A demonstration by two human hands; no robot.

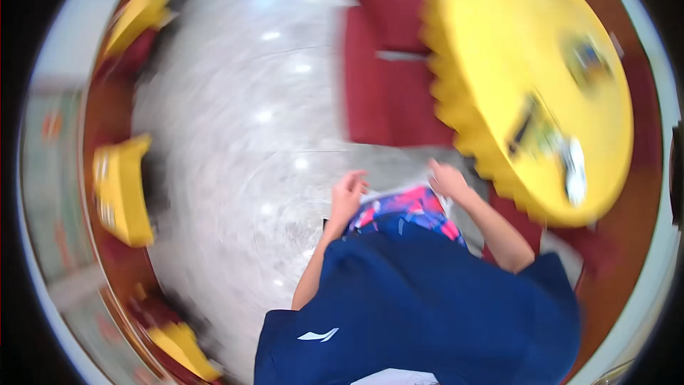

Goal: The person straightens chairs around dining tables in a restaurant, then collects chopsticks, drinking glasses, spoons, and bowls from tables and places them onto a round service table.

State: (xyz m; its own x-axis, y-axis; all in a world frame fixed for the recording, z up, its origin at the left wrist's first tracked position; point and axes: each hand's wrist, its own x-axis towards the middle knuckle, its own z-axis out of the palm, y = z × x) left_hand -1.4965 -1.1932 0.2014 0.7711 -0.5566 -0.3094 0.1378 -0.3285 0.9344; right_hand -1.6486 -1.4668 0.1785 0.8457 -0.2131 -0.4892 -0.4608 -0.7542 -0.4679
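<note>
In front of my body, my left hand is raised with its fingers partly curled and somewhat apart, and nothing shows in it. My right hand is up beside it, its fingers bent together near the thumb; whether anything is between them is too small to tell. Between the hands lies a pink, blue and purple patterned cloth, just below the hem of my dark blue shirt. The cloth's lower part is hidden by the shirt.
At the right stands a round table with a yellow cloth, bearing a dark object, a white item and a blurred bluish thing. Dark red covered chairs stand beside it. Yellow-covered furniture lines the left wall.
</note>
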